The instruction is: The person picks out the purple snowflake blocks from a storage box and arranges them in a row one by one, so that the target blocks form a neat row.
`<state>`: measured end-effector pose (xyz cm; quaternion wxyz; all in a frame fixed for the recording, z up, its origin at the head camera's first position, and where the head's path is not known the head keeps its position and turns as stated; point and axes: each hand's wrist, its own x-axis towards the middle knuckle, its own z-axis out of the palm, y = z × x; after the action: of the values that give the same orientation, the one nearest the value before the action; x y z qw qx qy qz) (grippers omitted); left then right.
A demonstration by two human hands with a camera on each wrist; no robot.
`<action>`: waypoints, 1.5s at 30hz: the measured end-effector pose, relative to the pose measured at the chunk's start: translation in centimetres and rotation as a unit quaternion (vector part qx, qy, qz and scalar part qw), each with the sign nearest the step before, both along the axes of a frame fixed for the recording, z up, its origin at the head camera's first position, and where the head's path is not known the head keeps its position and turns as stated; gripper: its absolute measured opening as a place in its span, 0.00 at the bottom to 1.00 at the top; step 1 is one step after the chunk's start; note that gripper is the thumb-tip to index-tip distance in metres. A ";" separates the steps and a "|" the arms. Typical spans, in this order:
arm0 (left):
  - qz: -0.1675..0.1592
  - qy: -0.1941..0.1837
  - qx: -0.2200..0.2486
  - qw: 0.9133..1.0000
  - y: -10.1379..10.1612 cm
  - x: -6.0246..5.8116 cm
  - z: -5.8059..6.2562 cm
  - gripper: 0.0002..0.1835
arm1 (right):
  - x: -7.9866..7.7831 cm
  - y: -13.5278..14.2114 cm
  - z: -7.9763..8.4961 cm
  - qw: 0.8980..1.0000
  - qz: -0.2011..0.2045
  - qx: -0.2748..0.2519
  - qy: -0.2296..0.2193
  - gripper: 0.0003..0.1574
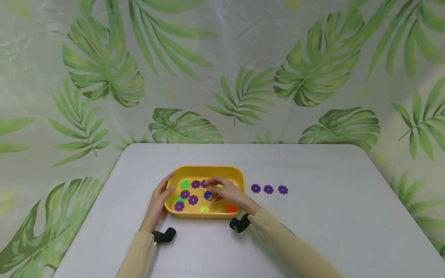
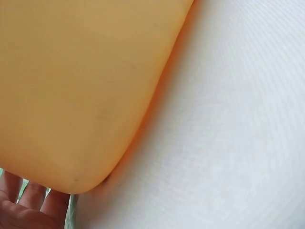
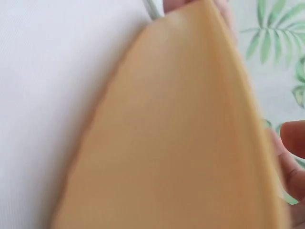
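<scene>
A yellow plastic tray [image 1: 205, 215] holds several flower-shaped discs, among them purple discs [image 1: 193, 199], a green disc [image 1: 184, 184] and a blue disc [image 1: 207, 195]. My left hand [image 1: 160, 200] grips the tray's left end, thumb over the rim and fingers along the outside. In the left wrist view its fingers [image 2: 33, 202] show behind the tray's corner. Over the tray's inside, my right hand [image 1: 224, 192] reaches in with bent fingers, thumb and fingertips apart. Its fingertips are right at a purple disc, partly hidden, and the blue disc.
Three purple discs [image 1: 268, 189] lie in a row on the white tabletop [image 1: 330, 216], just right of the tray. Inside the tray's near side are a yellow-green disc [image 1: 204, 209] and an orange-red piece [image 1: 231, 209]. A leaf-patterned cloth [image 1: 240, 46] hangs behind the table.
</scene>
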<state>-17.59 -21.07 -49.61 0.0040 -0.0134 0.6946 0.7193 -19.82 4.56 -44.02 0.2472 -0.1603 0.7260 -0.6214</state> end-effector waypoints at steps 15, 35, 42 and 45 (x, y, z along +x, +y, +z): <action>-0.007 0.002 0.004 1.000 0.0 0.0 -0.1 0.26 | 0.8 -6.2 -1.8 0.997 -0.012 0.058 -0.055 0.18; -0.003 0.000 0.001 1.000 0.0 -0.1 -0.2 0.26 | 0.3 -3.8 -1.2 0.998 -0.036 0.048 -0.006 0.13; -0.003 -0.001 0.010 1.000 0.0 -0.1 -0.2 0.26 | -0.5 0.6 0.2 0.999 -0.038 0.012 0.005 0.16; -0.001 -0.002 0.003 1.000 0.0 0.0 -0.1 0.26 | -0.9 2.8 1.0 0.999 -0.046 0.020 0.015 0.17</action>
<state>-17.64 -21.11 -49.74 0.0068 -0.0142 0.6925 0.7213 -20.69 7.33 -43.00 0.2106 -0.1310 0.7484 -0.6152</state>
